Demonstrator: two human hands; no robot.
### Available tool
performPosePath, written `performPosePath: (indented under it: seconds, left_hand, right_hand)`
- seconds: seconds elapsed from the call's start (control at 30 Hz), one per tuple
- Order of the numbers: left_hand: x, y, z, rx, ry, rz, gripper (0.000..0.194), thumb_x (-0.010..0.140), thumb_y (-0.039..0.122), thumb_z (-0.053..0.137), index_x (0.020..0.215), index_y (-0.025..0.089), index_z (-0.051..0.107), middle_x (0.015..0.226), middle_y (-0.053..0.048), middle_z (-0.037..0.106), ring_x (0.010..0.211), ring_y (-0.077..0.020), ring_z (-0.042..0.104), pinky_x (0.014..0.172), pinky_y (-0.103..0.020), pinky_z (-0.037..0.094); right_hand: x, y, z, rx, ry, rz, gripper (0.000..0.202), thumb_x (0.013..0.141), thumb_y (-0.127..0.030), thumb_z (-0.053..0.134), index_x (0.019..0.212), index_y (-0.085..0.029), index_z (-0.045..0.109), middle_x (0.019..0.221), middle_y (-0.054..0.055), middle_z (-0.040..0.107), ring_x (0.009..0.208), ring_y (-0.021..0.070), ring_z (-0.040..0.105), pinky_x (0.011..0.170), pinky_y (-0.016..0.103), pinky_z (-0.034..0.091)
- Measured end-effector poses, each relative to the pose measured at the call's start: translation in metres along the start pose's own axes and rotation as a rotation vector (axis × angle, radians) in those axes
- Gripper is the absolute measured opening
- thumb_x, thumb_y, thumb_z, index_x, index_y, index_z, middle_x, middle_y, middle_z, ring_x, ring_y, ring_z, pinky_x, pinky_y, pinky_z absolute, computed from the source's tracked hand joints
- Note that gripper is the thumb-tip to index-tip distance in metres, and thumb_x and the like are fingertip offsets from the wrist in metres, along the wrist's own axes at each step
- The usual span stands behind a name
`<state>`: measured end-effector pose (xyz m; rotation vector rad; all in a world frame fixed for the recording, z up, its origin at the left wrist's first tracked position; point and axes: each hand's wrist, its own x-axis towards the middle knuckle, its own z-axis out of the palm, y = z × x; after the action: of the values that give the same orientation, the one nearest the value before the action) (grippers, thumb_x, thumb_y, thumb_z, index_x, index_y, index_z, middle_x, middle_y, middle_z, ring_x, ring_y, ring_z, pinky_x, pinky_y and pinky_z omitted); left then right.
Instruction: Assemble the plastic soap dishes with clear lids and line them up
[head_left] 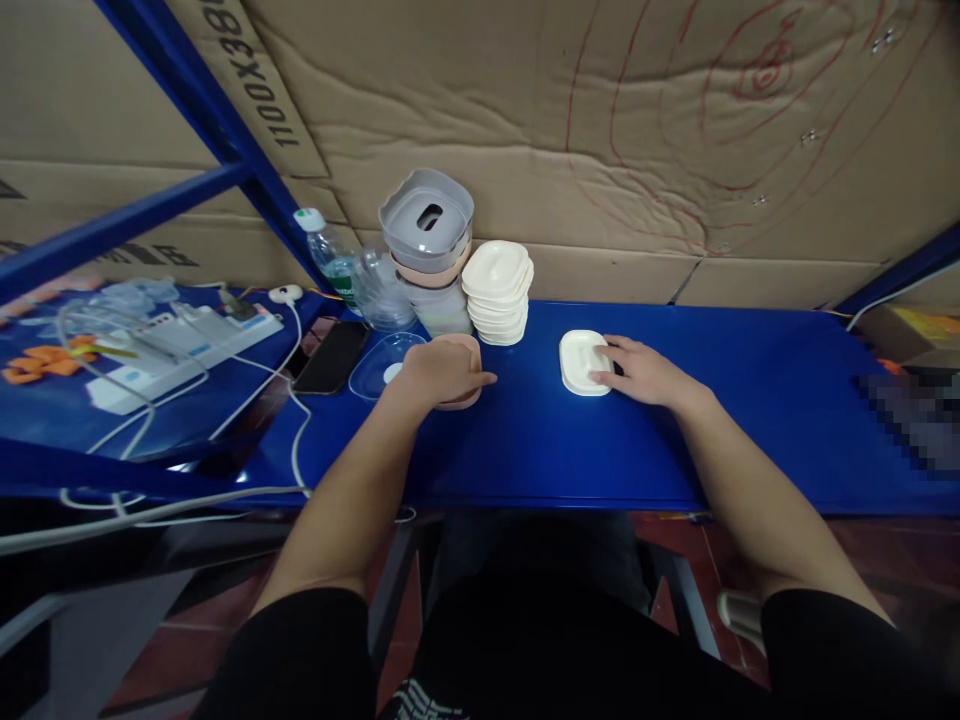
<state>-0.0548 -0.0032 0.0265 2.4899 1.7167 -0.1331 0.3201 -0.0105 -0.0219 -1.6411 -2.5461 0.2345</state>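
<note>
My left hand [441, 372] is over a small pink container [463, 398], gripping it with the thumb across its right rim; most of the other fingers are hidden. To the right, my right hand [637, 370] has its thumb and fingers on the right edge of a cream lid [579, 362], which lies flat on the blue table. A stack of several cream lids [500, 285] stands behind and between the hands. Left of my left hand lies a clear plastic lid [367, 372], partly covered by the hand.
Grey and pink containers [427, 225] are stacked at the back, beside clear plastic pieces [384, 290] and a water bottle [328, 255]. A black phone [332, 357] and a white power strip [184, 358] with cables lie left. Cardboard [465, 110] walls the back of the blue table [540, 460].
</note>
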Motion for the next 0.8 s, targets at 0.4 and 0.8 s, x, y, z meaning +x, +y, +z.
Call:
performPosePath:
  seconds: [0.4, 0.8]
  left_hand:
    - [-0.006, 0.015, -0.006, -0.307, -0.039, 0.299, 0.039, 0.092, 0.036, 0.061, 0.058, 0.021, 0.049, 0.060, -0.001, 0.053, 0.057, -0.0149, 0.049, 0.057, -0.032, 0.033]
    - [0.000, 0.029, 0.004, -1.020, 0.480, 0.574, 0.035, 0.103, 0.042, 0.064, 0.076, 0.020, 0.061, 0.068, 0.001, 0.061, 0.061, -0.0117, 0.052, 0.060, -0.027, 0.044]
  right_hand:
    - [-0.002, -0.017, -0.011, -0.066, -0.057, 0.082, 0.087, 0.089, -0.080, 0.063, 0.151, -0.018, 0.061, 0.147, 0.024, 0.065, 0.133, 0.0440, 0.062, 0.106, 0.055, 0.052]
    - [-0.008, -0.067, -0.022, -0.212, -0.108, 0.000, 0.051, 0.100, -0.067, 0.061, 0.083, -0.022, 0.079, 0.090, 0.010, 0.081, 0.083, 0.0267, 0.073, 0.064, 0.033, 0.037]
